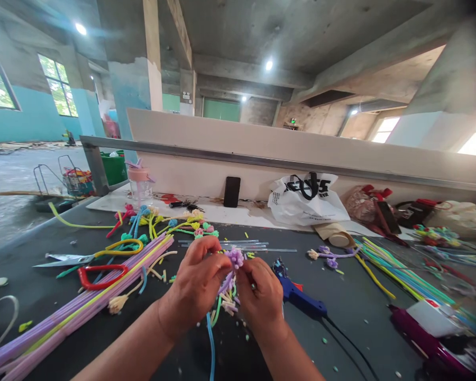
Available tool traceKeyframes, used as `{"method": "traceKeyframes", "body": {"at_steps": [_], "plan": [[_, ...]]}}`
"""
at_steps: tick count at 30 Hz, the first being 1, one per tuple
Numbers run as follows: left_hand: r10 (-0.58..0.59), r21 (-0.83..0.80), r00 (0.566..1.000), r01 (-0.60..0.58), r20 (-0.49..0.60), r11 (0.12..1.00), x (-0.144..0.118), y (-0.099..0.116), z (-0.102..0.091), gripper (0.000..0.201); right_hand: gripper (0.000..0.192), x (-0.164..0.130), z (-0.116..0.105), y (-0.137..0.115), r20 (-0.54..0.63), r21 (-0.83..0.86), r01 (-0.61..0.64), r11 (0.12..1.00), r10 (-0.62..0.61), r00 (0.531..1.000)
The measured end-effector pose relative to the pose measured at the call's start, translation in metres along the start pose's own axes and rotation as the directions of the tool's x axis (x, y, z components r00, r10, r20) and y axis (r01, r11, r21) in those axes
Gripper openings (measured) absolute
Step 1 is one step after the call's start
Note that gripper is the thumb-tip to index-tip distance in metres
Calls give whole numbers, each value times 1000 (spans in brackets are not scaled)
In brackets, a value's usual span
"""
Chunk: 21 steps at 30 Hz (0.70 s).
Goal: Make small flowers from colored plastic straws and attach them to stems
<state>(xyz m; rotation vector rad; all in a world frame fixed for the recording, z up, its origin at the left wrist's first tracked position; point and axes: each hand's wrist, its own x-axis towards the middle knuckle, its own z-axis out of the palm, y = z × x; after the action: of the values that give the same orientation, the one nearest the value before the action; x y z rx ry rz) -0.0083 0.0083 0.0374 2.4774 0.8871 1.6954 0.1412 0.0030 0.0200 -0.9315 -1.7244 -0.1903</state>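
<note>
Far left, long pastel straws point(63, 317) lie bundled on the dark table point(360, 307), with red-handled scissors point(101, 275) just beside them. Centre: left hand point(196, 288) and right hand point(262, 299) close together, fingertips pinched on a purple straw flower point(235, 258) held up off the table, likely for shaping. Right: blue glue gun point(297, 295) near, more straws point(396, 272) beyond.

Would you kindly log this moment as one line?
left hand: pinches purple flower | right hand: grips its stem | glue gun: beside, on table

Both hands point(228, 288) together (fingers pinched)
</note>
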Motion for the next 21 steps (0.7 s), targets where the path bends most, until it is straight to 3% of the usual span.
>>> {"method": "traceKeyframes", "body": {"at_steps": [9,15,21], "plan": [[31,-20,999,-30,10,999,2,-1,-1,14,14,-1,2,4,-33,-17,43,999,-44,998],[45,65,998,-42,-38,997,5,-1,-9,17,14,-1,1,4,-54,-29,122,992,-123,991],[41,92,999,-41,-3,995,5,-3,-11,17,13,-3,2,5,-25,-74,169,983,-171,985]]}}
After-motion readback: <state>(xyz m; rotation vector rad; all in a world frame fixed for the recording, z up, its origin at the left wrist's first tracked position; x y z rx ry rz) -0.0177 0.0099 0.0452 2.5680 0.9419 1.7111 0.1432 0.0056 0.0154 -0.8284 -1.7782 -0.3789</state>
